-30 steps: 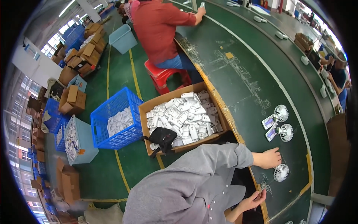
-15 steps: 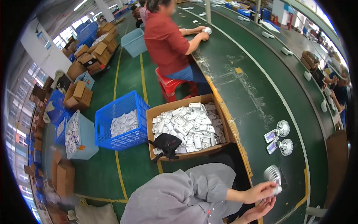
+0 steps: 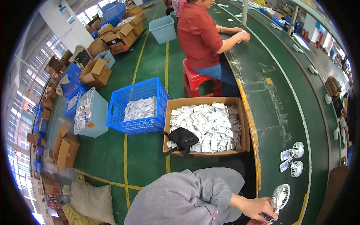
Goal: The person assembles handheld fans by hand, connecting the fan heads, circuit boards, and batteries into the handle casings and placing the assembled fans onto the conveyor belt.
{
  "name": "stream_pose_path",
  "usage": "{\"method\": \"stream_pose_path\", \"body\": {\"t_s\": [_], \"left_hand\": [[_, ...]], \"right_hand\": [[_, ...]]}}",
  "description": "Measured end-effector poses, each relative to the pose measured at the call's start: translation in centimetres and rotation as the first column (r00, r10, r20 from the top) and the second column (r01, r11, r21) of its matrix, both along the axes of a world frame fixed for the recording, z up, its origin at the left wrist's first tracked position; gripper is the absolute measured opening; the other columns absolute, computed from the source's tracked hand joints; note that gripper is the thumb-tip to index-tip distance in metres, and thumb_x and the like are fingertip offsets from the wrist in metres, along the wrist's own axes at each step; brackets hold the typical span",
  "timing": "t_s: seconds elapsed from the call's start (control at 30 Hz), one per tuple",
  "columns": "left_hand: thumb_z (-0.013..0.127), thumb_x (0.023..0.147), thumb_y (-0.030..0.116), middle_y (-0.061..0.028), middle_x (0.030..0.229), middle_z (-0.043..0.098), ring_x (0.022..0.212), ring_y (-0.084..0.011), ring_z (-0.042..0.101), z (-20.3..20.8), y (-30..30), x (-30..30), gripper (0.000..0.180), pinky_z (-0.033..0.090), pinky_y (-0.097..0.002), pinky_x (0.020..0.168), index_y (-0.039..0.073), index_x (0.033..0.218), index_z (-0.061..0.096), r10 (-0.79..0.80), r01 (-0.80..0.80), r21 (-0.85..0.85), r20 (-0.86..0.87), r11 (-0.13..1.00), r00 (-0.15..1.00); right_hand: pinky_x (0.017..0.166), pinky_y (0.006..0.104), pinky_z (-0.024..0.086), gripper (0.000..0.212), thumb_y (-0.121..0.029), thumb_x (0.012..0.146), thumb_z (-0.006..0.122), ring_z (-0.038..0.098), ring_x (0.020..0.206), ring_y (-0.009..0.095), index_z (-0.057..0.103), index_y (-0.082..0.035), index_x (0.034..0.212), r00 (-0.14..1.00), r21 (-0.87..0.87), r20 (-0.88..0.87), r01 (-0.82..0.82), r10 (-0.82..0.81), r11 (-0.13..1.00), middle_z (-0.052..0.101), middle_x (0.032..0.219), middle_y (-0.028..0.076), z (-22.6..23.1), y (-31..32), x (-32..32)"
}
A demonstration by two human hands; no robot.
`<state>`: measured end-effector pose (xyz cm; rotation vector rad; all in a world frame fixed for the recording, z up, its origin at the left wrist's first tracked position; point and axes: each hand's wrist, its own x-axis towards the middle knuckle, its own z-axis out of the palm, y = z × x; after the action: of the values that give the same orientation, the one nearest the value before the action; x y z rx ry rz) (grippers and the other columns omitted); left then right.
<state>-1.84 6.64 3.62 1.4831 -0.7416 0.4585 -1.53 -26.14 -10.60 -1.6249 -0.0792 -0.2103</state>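
One white plastic handheld fan with a round slatted head (image 3: 281,196) is gripped by the left hand (image 3: 258,207), over the dark-green worktable (image 3: 272,174). The right hand (image 3: 258,222), mostly cut off beneath, has a hold I cannot tell. Two similar white fans (image 3: 297,168) lie beyond.

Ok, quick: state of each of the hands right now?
Left hand: closed, holding a white round-headed plastic fan.
Right hand: mostly cut off at the picture's lower edge; cannot tell.
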Motion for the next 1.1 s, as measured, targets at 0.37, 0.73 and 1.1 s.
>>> {"method": "stream_pose_path", "body": {"t_s": [0.37,0.73,1.1], "left_hand": [[0.058,0.089,0.008,-0.0038,0.094,0.065,0.085,-0.0067,0.058,-0.6,-4.0,-1.4,0.022,0.046,-0.0211,0.078,-0.007,0.104,0.064,-0.637,0.088,-0.732,-0.519,0.676,0.57],[0.058,0.096,0.015,-0.0017,0.076,0.062,0.072,-0.0057,0.053,-3.0,-7.6,-1.5,0.022,0.044,-0.0231,0.068,-0.003,0.084,0.062,-0.371,-0.145,-0.598,-0.651,0.788,0.662],[0.06,0.092,0.009,-0.0005,0.065,0.051,0.063,-0.0055,0.044,-0.6,-7.4,-2.5,0.023,0.04,-0.0257,0.058,-0.001,0.073,0.052,-0.181,-0.374,-0.524,-0.733,0.765,0.656]], "right_hand": [[0.088,0.0364,0.047,0.031,-0.015,0.096,0.048,0.061,0.097,0.025,0.058,0.006,0.116,0.932,-0.631,0.019,0.291,-0.361,0.719,0.062,0.107,0.02,3.9,-26.4,4.5],[0.08,0.0335,0.048,0.027,-0.016,0.094,0.05,0.061,0.088,0.021,0.06,0.004,0.109,0.936,-0.595,-0.029,0.265,-0.35,0.759,0.063,0.097,0.016,-0.1,-26.8,2.7],[0.073,0.0313,0.045,0.027,-0.023,0.094,0.049,0.055,0.082,0.018,0.058,0.0,0.105,0.98,-0.248,-0.132,0.112,-0.148,0.962,0.057,0.091,0.01,-8.3,-11.5,1.5]]}}
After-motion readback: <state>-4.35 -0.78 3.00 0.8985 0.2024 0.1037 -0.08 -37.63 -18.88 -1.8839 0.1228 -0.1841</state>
